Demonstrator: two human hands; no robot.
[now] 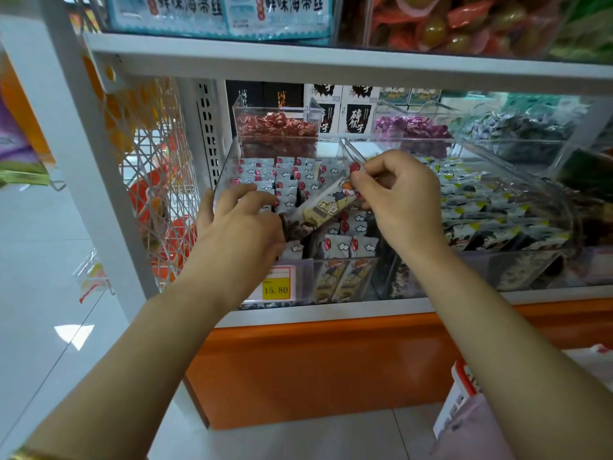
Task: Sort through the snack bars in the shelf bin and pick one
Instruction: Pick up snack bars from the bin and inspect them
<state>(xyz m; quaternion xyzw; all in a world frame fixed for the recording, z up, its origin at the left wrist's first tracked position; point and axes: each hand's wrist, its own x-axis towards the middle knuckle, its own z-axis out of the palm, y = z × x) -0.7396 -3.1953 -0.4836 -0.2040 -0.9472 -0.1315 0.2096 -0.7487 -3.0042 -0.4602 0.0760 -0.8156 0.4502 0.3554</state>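
Snack bars (pixel 285 180) in white cloud-print wrappers are our quarry, stocked on a white metal shelf unit (pixel 298 61) with an orange base (pixel 331 360), standing on a pale glossy tiled floor (pixel 49 244). They stand packed on end in a clear acrylic shelf bin (pixel 225 167) at the unit's left end. At 3 o'clock a second clear bin (pixel 481 200) holds darker packets, and at 12 o'clock a smaller tub holds red-wrapped sweets (pixel 275 124).

We reach in with both bare arms. Our left hand (pixel 238 227) lies over the bin's left half, its fingers (pixel 242 190) bent and spread across the bar tops. The thumb is hidden, so we cannot tell whether it grips anything. Our right hand (pixel 404 200) is nearer the prize, thumb and forefinger (pixel 371 167) pinching the top end of one lifted bar (pixel 326 207).

That bar lies tilted above the rest, its long axis running from 2 o'clock at the pinch down to 8 o'clock. Its dark lower end touches or sits just beside the left hand. We judge that a pull toward 2 o'clock, along that axis, would free it.

A yellow price tag (pixel 277 288) reading 15.80 is clipped to the bin's front.
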